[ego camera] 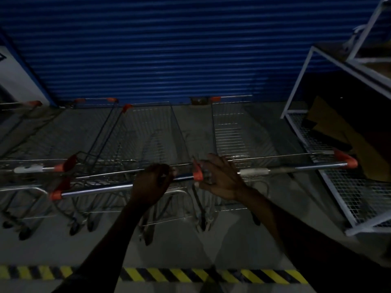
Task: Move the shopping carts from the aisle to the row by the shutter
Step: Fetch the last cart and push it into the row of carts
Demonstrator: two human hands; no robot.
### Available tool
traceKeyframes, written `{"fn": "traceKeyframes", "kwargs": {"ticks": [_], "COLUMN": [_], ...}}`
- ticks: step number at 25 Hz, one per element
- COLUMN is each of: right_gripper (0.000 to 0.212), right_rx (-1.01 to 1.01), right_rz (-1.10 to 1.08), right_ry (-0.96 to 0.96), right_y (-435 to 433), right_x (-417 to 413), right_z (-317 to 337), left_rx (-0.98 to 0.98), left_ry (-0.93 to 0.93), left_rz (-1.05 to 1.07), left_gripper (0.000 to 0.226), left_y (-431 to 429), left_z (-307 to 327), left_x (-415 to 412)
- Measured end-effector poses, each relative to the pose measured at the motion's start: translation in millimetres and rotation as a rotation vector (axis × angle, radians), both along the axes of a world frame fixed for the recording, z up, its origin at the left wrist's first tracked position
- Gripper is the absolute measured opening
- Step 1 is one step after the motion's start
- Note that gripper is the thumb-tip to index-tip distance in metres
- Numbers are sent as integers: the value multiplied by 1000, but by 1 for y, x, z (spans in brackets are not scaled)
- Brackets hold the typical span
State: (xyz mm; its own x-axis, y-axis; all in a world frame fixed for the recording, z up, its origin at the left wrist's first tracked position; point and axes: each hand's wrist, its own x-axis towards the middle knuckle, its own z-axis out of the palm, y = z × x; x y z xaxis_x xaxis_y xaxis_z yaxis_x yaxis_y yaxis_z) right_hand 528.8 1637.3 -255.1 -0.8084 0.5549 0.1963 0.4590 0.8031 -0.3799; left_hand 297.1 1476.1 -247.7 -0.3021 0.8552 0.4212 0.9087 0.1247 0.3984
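- Pinched fingers are the main risk, in my judgement: the right hand [222, 179] lies over the gap where the orange end cap [197, 174] of the middle handle bar [101, 188] meets the near end of the right handle [296, 166]; if either cart rolls sideways, those fingers could be caught between the two
- The left hand [151, 183] has its fingers curled tight round the middle handle bar, just left of that cap; the right fingers arch forward over the joint, slightly spread; whether they close round anything I cannot tell in the dim, blurred light
- A hard shove could drive the basket noses into the blue roller shutter [169, 49], which stands beyond the fingers, past the baskets; the castors [74, 228] could swivel and skew a cart
- Right of the right fingers, the right cart [230, 127] stands close beside a white wire rack [338, 187]; a drift that way could scrape or snag it
- The carts are chrome wire baskets with orange corner caps; the middle cart [152, 132] and the right cart stand side by side ahead of the fingers, noses towards the shutter; a left cart [29, 168] stands left of the left fingers; all appear to be in the row already
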Motion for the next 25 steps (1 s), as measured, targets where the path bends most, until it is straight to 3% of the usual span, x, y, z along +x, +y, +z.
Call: {"fn": "traceKeyframes", "kwargs": {"ticks": [4, 8, 13, 16, 19, 21, 25], "right_gripper": [69, 59, 46, 45, 60, 77, 108], "right_rx": [106, 248, 166, 267, 318, 379, 210], "right_rz": [-83, -134, -110, -12, -24, -90, -250], "right_ry": [-109, 89, 161, 198, 136, -30, -343], "right_y": [-27, -32, -30, -28, -20, -11, -8], "right_x": [-37, -43, -37, -24, -10, 2, 13], "right_z": [-15, -15, -20, -20, -3, -3, -13], "left_rx": [-99, 11, -2, 3, -15, -26, -48], "left_ry": [277, 278, 356, 326, 301, 277, 247], "left_rz": [-49, -184, -203, -219, -228, -233, -202], "left_gripper": [69, 65, 58, 64, 67, 64, 68], "left_y": [-45, -44, -41, -34, -23, -16, -1], "left_z": [-20, -7, -6, -6, -10, -10, -16], "left_x": [-42, -54, -58, -52, -52, -55, -68]}}
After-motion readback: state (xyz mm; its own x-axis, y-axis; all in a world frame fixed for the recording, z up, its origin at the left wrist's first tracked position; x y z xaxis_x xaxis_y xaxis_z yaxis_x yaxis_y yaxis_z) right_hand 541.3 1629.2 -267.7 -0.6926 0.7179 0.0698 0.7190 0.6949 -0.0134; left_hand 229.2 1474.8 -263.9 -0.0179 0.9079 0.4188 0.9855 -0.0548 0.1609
